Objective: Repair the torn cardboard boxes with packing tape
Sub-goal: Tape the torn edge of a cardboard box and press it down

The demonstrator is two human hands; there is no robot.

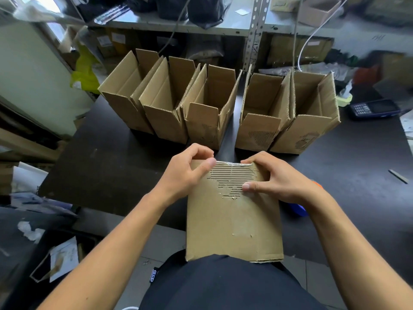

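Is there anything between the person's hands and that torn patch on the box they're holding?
Nothing visible. Both hands already grip the flattened cardboard box at its top edge: the left hand beside the torn patch, the right hand with its thumb on it. A clear shiny strip, probably tape, lies along the top edge.

Stockroom/packing area: metal shelving (pixel 252 30) w/ bagged goods, row of open cardboard boxes (pixel 207 104) on dark counter (pixel 107 157), calculator (pixel 374 108).
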